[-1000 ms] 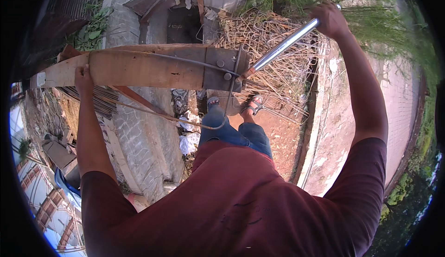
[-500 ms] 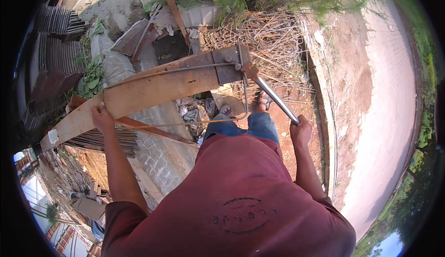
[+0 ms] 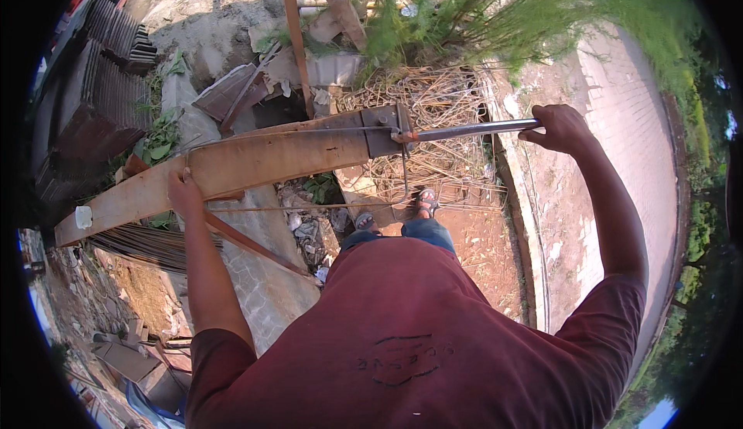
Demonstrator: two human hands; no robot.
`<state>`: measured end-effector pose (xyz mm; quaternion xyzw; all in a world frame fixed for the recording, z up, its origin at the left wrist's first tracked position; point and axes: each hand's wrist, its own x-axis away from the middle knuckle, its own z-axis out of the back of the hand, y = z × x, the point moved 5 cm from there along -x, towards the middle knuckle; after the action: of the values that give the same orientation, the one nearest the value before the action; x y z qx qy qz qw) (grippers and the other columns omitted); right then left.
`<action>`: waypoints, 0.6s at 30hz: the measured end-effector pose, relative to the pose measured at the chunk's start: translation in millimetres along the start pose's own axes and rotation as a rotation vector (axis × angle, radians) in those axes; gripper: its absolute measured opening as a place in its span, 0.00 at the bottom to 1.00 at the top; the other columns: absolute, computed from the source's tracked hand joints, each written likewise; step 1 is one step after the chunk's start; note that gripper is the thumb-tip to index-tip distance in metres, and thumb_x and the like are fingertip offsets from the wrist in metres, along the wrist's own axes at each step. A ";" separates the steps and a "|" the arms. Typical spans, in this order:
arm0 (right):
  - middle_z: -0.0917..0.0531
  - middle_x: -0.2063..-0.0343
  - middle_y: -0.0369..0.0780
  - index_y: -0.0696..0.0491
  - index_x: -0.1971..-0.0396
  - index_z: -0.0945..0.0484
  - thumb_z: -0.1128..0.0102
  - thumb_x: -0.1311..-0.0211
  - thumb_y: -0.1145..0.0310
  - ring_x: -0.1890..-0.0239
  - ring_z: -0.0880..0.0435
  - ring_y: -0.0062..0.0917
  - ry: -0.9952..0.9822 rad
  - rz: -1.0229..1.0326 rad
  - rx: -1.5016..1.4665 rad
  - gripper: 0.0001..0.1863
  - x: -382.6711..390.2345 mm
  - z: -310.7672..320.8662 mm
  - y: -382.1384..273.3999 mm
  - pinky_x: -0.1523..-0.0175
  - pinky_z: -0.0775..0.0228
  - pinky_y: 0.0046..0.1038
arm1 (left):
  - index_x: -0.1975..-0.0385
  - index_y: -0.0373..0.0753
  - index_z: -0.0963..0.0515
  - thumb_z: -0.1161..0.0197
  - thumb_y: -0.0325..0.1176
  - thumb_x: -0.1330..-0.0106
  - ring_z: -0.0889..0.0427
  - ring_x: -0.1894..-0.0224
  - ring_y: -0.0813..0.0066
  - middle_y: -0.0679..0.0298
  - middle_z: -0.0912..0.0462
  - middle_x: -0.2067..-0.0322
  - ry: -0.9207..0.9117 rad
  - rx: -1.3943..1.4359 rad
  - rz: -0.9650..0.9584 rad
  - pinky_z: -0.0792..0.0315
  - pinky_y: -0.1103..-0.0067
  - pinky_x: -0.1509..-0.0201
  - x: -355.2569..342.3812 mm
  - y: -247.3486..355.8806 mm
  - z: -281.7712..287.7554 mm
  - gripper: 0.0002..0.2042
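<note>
A long wooden plank (image 3: 271, 162) lies across in front of me, with a dark metal plate (image 3: 381, 149) fixed near its right end. Along the plank runs a thin steel rod (image 3: 290, 132), which reaches the pins on the plate, turns down toward me, and runs back left on the near side. My left hand (image 3: 184, 193) is closed on the plank's near edge; I cannot tell if it also grips the rod. My right hand (image 3: 561, 128) is wrapped around the outer end of a bending lever (image 3: 472, 130), whose rusty head sits at the plate.
Beyond the plate lies a heap of bent steel rods (image 3: 437, 96). Stacked dark tiles (image 3: 104, 92) stand at far left. Leaning brown bars (image 3: 294, 42) and a green bush (image 3: 472, 18) are ahead. A low concrete edge (image 3: 515, 181) runs along my right, beside paving.
The lever has swung outward, from slanting back toward me to pointing right. My right hand has moved forward and right with it. My left hand stays on the plank.
</note>
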<state>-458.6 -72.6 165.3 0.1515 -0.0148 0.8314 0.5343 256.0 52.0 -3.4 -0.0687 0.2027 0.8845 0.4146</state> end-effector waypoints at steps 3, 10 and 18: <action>0.24 0.85 0.44 0.54 0.78 0.25 0.39 0.46 0.46 0.78 0.23 0.41 -0.173 -0.017 -0.070 0.23 -0.6 9.8 0.7 0.70 0.35 0.41 | 0.68 0.34 0.29 0.44 0.41 0.36 0.25 0.63 0.45 0.49 0.23 0.69 -0.010 0.006 -0.008 0.34 0.58 0.60 -1.3 1.7 -1.3 0.13; 0.25 0.86 0.45 0.55 0.77 0.24 0.43 0.43 0.44 0.79 0.23 0.42 -0.209 -0.213 -0.190 0.25 38.0 -21.9 -10.4 0.70 0.35 0.42 | 0.69 0.34 0.28 0.44 0.39 0.36 0.24 0.66 0.46 0.49 0.22 0.70 -0.015 0.074 0.031 0.33 0.60 0.62 3.1 14.4 6.7 0.12; 0.26 0.86 0.46 0.56 0.78 0.27 0.41 0.45 0.44 0.79 0.24 0.43 -0.134 -0.358 -0.290 0.26 75.5 -87.0 -35.3 0.71 0.35 0.40 | 0.69 0.34 0.29 0.44 0.38 0.35 0.24 0.65 0.45 0.49 0.22 0.70 0.021 -0.019 -0.020 0.34 0.59 0.62 1.3 13.6 6.3 0.11</action>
<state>-476.5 25.4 97.7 0.1282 -0.1425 0.7008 0.6871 245.2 47.7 6.1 -0.0838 0.1981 0.8814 0.4206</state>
